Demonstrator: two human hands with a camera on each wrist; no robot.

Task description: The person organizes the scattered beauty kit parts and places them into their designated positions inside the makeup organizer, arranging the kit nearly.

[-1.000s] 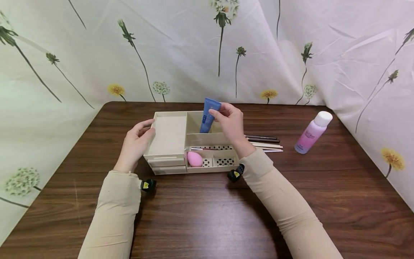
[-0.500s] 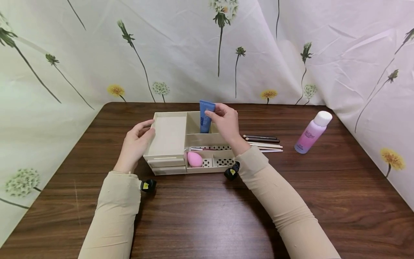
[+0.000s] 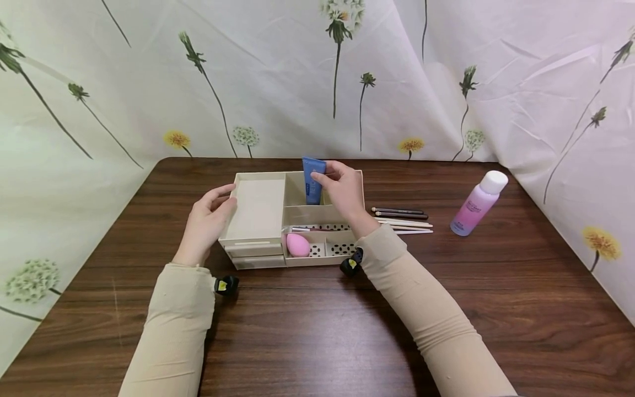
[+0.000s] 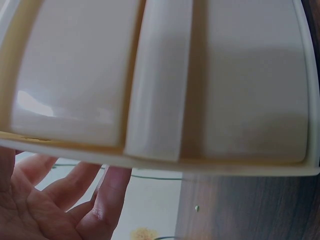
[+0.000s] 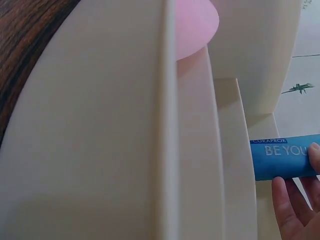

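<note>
My right hand [image 3: 344, 190] pinches a blue toothpaste tube [image 3: 313, 181] between thumb and fingers. The tube stands nearly upright, its lower end inside the rear compartment of a cream desktop organizer [image 3: 259, 207]. In the right wrist view, the tube [image 5: 270, 161] shows the words BE YOU, and its lower end is hidden behind a compartment wall. At the organizer's left side rests my left hand [image 3: 204, 229], fingers loosely extended along the edge. A pink makeup sponge [image 3: 298, 246] sits in the front compartment, with a makeup brush [image 3: 301, 229] lying behind it.
Several makeup brushes [image 3: 403, 214] lie on the dark wooden table [image 3: 297, 331] right of the organizer, some dark and some light. Farther right stands a pink and purple spray bottle [image 3: 476, 208] with a white cap. A floral cloth [image 3: 278, 82] hangs behind the table.
My right hand has moved left and slightly down with the toothpaste tube, which now tilts less and stands nearer the compartment's left part. The left hand has stayed at the organizer's side.
</note>
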